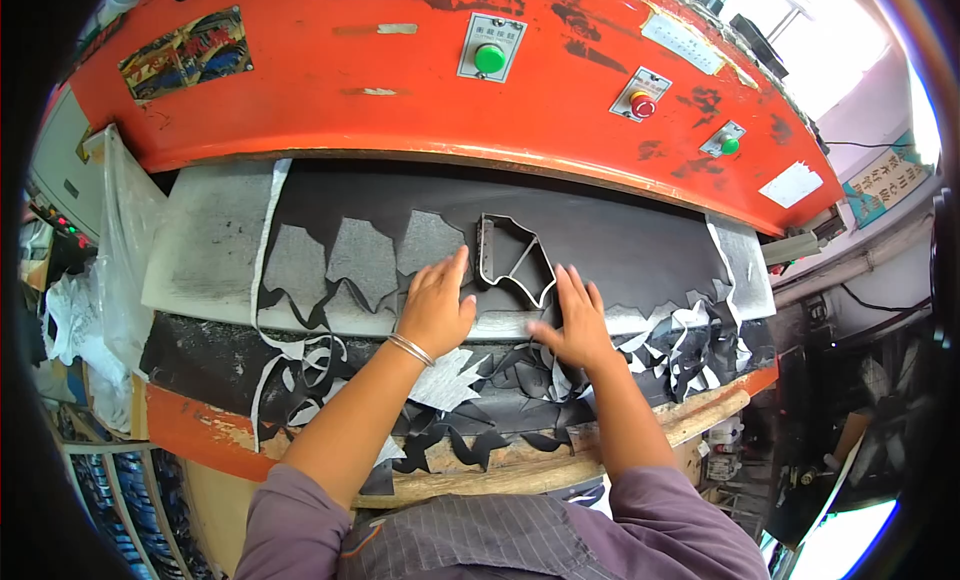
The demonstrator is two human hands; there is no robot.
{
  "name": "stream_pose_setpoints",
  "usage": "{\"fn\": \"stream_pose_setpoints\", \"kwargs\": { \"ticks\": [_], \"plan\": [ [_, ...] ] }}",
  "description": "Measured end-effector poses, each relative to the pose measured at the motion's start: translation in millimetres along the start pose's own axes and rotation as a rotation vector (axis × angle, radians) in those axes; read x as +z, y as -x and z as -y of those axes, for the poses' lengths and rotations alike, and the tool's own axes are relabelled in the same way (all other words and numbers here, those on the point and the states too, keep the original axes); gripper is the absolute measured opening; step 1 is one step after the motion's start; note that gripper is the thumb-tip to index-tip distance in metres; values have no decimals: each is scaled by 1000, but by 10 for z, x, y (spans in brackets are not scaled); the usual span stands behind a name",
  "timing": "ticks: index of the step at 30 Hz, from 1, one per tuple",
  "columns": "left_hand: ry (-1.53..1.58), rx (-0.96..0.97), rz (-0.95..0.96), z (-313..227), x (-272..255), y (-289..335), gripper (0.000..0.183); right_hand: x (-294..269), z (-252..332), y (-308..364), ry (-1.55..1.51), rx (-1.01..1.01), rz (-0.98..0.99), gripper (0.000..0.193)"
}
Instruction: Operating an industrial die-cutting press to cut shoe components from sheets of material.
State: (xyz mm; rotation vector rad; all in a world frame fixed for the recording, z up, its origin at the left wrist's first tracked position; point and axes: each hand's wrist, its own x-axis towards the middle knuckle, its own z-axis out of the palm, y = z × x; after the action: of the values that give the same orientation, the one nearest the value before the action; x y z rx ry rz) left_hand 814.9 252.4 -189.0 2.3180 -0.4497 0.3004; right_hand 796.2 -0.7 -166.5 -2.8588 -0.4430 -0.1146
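Curled, jagged scraps (447, 382), black and pale grey, lie nearest. Beyond, the left hand (438, 305) and right hand (580, 325), thumbs spread, fingers gripping nothing, flank the die (522, 259), a hollow, angular metal frame on the smooth black sheet (630, 240). Positioning it seems in hand; next calls for withdrawing both hands from beneath the scuffed orange press (400, 115).
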Motion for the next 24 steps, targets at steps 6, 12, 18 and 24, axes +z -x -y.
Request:
{"fn": "stream_pose_setpoints", "kwargs": {
  "ticks": [6,12,18,24],
  "plan": [
    [-5,-3,73,82,40,17,73,-633,-212,743,417,570,546,79],
    [26,-24,76,25,-11,3,76,-159,173,26,-188,90,-127,86],
    [63,-53,95,12,30,11,76,-13,-85,-376,-252,-103,-8,85],
    [51,-82,91,-7,67,-2,77,-76,-283,-384,-227,-137,105,103]
  ]
}}
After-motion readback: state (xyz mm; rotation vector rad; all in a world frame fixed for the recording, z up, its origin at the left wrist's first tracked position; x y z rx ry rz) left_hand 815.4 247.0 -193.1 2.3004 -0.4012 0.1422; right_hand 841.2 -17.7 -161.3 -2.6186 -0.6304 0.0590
